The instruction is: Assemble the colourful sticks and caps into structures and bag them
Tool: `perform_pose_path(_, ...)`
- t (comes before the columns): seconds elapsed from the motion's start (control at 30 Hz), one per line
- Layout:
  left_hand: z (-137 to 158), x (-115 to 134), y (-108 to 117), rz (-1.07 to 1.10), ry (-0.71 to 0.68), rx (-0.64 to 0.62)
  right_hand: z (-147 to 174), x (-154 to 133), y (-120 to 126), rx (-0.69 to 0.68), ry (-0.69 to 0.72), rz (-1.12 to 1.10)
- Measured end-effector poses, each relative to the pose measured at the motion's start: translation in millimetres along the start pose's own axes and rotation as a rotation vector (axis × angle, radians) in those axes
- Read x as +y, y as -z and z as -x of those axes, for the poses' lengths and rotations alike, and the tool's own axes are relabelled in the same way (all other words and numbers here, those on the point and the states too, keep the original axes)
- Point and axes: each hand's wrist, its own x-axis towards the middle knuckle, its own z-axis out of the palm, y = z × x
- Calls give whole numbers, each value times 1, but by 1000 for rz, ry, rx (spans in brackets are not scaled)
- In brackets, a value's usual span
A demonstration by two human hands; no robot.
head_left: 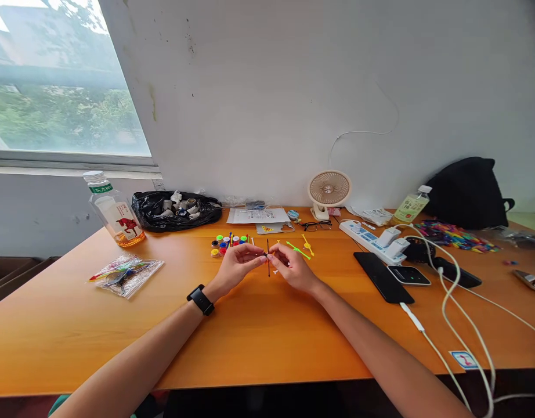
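Observation:
A thin black plastic piece [268,269], shaped like an arrow spinner, stands lengthwise between my hands over the middle of the table. My left hand [238,266], with a black watch on the wrist, pinches it from the left. From the other side my right hand [293,268] pinches the same piece with thumb and forefinger. The fingertips meet and hide its centre. Just beyond the right hand lie a green arrow spinner [299,250] and a yellow arrow spinner [308,245]. Several small coloured round pieces [223,248] sit behind the left hand, partly covered by it.
On the left are a clear bag of coloured pieces [127,275], a drink bottle [119,212] and a black plastic bag [154,217]. A small fan [329,188] stands at the wall. To the right lie a power strip [367,240], a phone [383,277] and white cables [451,293].

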Motion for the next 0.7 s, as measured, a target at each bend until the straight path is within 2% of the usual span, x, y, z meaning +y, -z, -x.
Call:
perform_pose_path(0.13,0,-6,0,-82,-50,-62,0,-1,-2,-19,-6,-22)
perform_pose_path(0.23,-1,-5,4,-345,-135,-35,-3,2,3,29,-8,-16)
perform_pose_path(0.3,-2,-2,10,-649,-223,48,-8,6,14,139,-3,-15)
perform_pose_path(0.37,-4,-1,17,-933,-282,112,-13,14,35,326,7,63)
perform_pose_path(0.43,-5,-2,22,-1115,-272,122,-15,25,60,506,-18,257)
perform_pose_path(0.5,-5,-4,24,-1213,-223,94,-14,39,86,586,-111,500)
perform_pose_path(0.57,-4,-6,24,-1259,-177,60,-10,55,105,542,-283,678)
perform_pose_path(0.63,-3,-7,23,-1279,-153,47,-7,70,116,379,-473,737)
perform_pose_path(0.7,-2,-8,22,-1293,-155,50,-4,79,118,262,-571,757)
